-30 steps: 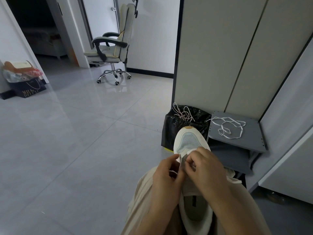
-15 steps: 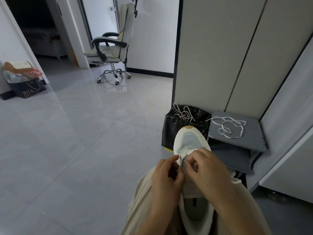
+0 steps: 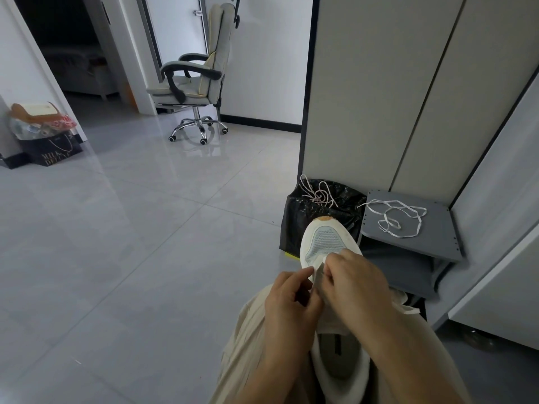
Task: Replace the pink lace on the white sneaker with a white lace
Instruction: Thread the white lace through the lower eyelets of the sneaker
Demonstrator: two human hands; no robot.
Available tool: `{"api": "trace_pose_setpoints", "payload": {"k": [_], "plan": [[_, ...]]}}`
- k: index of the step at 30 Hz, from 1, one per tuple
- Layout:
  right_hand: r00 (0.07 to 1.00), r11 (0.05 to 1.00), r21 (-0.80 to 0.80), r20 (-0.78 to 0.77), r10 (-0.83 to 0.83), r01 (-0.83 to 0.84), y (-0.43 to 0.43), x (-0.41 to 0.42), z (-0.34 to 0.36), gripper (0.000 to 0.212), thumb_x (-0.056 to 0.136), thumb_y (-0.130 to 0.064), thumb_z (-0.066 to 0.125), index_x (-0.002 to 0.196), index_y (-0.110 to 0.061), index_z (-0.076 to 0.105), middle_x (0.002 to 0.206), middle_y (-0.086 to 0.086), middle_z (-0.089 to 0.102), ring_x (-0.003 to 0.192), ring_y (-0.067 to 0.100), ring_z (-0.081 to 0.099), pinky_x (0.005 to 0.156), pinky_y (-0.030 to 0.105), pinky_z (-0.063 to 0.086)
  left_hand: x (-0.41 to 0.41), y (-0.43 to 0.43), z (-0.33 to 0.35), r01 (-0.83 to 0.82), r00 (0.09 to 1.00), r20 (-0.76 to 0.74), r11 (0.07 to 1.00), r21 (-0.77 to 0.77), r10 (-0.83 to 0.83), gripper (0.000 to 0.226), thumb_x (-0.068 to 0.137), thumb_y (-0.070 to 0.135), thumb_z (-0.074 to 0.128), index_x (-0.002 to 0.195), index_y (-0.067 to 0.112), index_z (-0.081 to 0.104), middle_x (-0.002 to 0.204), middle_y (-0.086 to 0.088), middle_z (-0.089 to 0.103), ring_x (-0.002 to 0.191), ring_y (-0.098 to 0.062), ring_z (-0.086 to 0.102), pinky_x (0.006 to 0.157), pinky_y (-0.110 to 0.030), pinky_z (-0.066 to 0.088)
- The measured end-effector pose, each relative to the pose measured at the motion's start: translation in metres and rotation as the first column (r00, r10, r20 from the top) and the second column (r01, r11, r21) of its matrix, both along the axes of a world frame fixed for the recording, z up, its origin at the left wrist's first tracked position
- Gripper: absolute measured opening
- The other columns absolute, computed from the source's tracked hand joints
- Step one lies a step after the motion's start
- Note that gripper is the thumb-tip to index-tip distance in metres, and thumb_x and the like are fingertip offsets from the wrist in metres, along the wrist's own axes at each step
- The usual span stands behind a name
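Sitting with the white sneaker [image 3: 326, 243] on the lap, between beige trouser legs [image 3: 242, 345], the person kept its toe pointing to 12 o'clock, away from the body. Heel opening faced up, nearest the wearer.

Left hand [image 3: 288, 301]: fingers curled, thumb and fingertips pinching the white edge of the upper at the 9 o'clock side of the throat.

Right hand [image 3: 355, 281]: fingers curled, tips pinching at the grey tongue from the 3 o'clock side, just beside the left fingertips. Whether a lace end sat between them could not be made out.

Pink lace [image 3: 319, 193]: loose tangle on top of a black bin bag [image 3: 294, 225], at 12 o'clock from the toe, off the shoe.

White lace [image 3: 396, 217]: loose loops lying on a grey shelf [image 3: 437, 237], at 2 o'clock from the toe, one end trailing over the shelf's edge toward the bin bag.

Bin bag and shelf stood side by side against pale cabinet panels [image 3: 364, 97]. Well apart at 10 o'clock stood an office chair [image 3: 192, 83] on castors; at 9 o'clock a dark shopping bag [image 3: 49, 150] stuffed full, on grey glossy floor tiles [image 3: 131, 243].
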State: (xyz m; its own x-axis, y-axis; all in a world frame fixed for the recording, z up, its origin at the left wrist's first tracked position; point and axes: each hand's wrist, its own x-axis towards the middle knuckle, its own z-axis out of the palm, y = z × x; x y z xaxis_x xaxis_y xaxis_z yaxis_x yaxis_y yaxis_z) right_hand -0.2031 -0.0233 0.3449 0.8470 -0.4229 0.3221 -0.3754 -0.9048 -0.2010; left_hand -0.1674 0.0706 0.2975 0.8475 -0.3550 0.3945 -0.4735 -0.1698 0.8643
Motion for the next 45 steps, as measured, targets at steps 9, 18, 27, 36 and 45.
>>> {"api": "trace_pose_setpoints", "payload": {"k": [9,18,27,36,45], "plan": [[0.992,0.995,0.05,0.093,0.084,-0.089,-0.007,-0.011,-0.012,0.021,0.088,-0.024,0.054,0.07,-0.019,0.044,0.074,-0.008,0.042,0.066,0.012,0.04,0.049,0.014,0.018,0.003,0.001,-0.002,0.015,0.996,-0.085,1.0,-0.027,-0.017,0.035,0.079,0.007,0.07,0.095,0.036,0.058,0.077,0.012,0.058,0.079,-0.001,0.057,0.065,-0.006,0.044],[0.981,0.993,0.079,0.176,0.078,-0.093,-0.009,-0.008,-0.018,0.029,0.067,-0.007,0.077,0.061,-0.018,0.051,0.064,-0.008,0.048,0.054,0.009,0.045,0.05,0.005,0.018,0.006,0.003,0.004,0.056,0.948,-0.307,0.992,-0.11,-0.087,0.034,0.079,0.003,0.068,0.093,0.033,0.062,0.073,0.01,0.061,0.07,-0.003,0.059,0.066,-0.012,0.048],[0.96,0.971,-0.189,0.208,0.186,-0.147,-0.011,-0.004,-0.017,0.033,0.051,-0.002,0.084,0.057,-0.015,0.055,0.06,-0.004,0.05,0.057,0.016,0.05,0.05,0.023,0.038,0.012,0.008,0.012,0.146,0.874,-0.434,0.97,-0.196,-0.219,0.028,0.079,-0.007,0.061,0.099,0.013,0.067,0.069,0.006,0.058,0.06,0.001,0.052,0.061,-0.012,0.045],[0.946,0.97,-0.203,0.268,0.185,-0.132,-0.007,0.003,-0.025,0.03,0.053,-0.006,0.086,0.058,-0.014,0.058,0.062,-0.001,0.054,0.058,0.017,0.053,0.049,0.026,0.043,0.02,0.009,0.015,0.143,0.791,-0.537,0.942,-0.304,-0.293,0.007,0.087,0.006,0.061,0.093,0.006,0.064,0.072,-0.001,0.064,0.063,-0.01,0.058,0.059,-0.018,0.048],[0.862,0.893,0.387,0.507,0.002,-0.23,-0.025,-0.014,-0.025,0.011,0.082,-0.024,0.068,0.092,-0.02,0.066,0.084,-0.01,0.057,0.078,0.003,0.053,0.068,0.008,0.041,0.033,0.007,0.021,-0.065,0.689,-0.666,0.892,-0.448,-0.284,0.018,0.09,-0.003,0.05,0.075,0.004,0.055,0.064,-0.007,0.064,0.057,-0.014,0.061,0.056,-0.022,0.053]]}}
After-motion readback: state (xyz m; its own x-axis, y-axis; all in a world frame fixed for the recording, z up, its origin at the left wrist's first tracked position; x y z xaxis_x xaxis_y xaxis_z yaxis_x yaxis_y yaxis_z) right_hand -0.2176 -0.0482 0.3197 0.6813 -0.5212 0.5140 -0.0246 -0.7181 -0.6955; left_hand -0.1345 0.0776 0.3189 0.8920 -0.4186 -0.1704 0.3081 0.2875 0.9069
